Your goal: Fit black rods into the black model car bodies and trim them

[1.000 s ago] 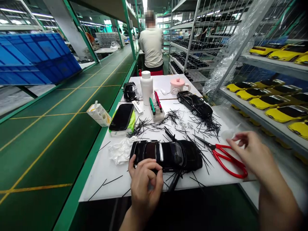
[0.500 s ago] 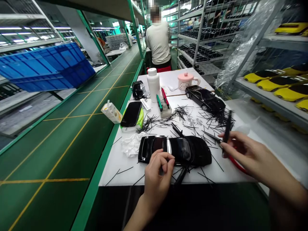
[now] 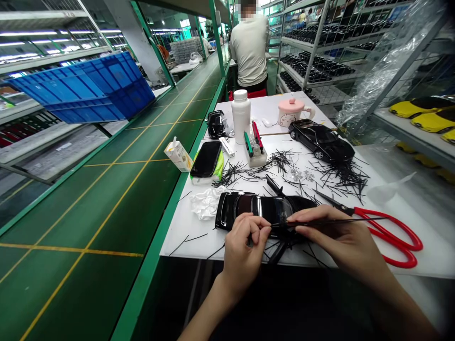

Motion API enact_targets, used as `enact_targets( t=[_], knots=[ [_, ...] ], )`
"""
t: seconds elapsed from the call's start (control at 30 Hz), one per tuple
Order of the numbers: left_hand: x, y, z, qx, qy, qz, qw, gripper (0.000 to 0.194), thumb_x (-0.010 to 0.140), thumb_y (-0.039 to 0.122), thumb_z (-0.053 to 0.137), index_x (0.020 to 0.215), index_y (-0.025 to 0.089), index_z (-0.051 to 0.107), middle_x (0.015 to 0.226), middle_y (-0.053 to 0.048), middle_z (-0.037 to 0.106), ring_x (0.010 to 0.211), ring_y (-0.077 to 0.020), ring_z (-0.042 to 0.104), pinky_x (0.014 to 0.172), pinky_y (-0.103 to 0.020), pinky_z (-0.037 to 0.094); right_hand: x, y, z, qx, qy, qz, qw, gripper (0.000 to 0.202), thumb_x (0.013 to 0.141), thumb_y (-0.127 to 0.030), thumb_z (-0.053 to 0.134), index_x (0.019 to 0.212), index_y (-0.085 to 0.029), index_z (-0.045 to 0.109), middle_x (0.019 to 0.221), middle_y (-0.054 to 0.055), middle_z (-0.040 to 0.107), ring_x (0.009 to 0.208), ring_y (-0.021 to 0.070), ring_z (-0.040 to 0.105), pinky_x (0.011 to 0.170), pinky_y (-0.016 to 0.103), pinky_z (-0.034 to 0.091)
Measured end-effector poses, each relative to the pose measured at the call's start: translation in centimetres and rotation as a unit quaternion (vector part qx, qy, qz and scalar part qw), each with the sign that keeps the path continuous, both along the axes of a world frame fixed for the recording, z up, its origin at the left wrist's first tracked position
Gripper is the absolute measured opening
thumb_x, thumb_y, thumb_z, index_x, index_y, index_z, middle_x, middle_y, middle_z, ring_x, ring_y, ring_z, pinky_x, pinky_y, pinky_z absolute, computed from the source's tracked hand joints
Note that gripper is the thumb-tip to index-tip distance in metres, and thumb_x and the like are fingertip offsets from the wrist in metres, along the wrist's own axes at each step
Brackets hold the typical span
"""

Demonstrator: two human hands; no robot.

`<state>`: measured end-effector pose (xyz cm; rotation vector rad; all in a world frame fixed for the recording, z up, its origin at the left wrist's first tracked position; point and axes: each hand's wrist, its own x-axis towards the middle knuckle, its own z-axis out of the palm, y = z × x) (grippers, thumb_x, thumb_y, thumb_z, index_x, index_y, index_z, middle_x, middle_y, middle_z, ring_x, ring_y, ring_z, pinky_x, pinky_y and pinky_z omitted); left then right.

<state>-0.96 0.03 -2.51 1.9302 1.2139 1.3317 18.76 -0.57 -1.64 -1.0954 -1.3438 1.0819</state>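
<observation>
A black model car lies on the white table with its doors swung out to both sides. My left hand is closed in a pinch at the car's near side; what its fingertips hold is too small to make out. From the right, my right hand grips slim black tweezers, their tips pointing left and close to my left fingertips. Red-handled scissors lie on the table beyond and beside my right hand, which covers part of them.
Cut black strips are scattered over the table. A second black car, a lidded pink cup, a white bottle, a pen holder, a phone and crumpled tissue stand around. A green conveyor runs along the left.
My right hand has moved left with the tweezers, from beside the scissors to my left fingertips, and the tweezers have tilted from upright to nearly level. The view has shifted slightly.
</observation>
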Motion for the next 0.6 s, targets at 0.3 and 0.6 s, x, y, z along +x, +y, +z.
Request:
enact_targets(
  t=[0.3, 0.6],
  knots=[
    [0.2, -0.1, -0.2, 0.008, 0.005, -0.001, 1.0, 0.034, 0.09, 0.01, 0.059, 0.069, 0.022, 0.034, 0.073, 0.002, 0.068, 0.073, -0.0129, 0.068, 0.094, -0.038, 0.053, -0.3, 0.1, -0.3, 0.013, -0.001, 0.012, 1.0, 0.008, 0.083, -0.026, 0.078, 0.09, -0.025, 0.074, 0.094, 0.002, 0.077, 0.091, 0.0177, 0.074, 0.081, 0.024, 0.062],
    [-2.4, 0.7, 0.1, 0.064, 0.067, 0.129, 0.987, 0.032, 0.085, 0.005, 0.056, 0.071, 0.023, 0.033, 0.081, 0.0, 0.057, 0.09, -0.0164, 0.061, 0.101, -0.043, 0.049, 2.2, 1.1, 0.0, 0.063, -0.132, 0.128, 0.981, 0.006, 0.088, -0.026, 0.071, 0.093, -0.024, 0.075, 0.097, 0.004, 0.077, 0.092, 0.0209, 0.073, 0.084, 0.031, 0.062]
  ],
)
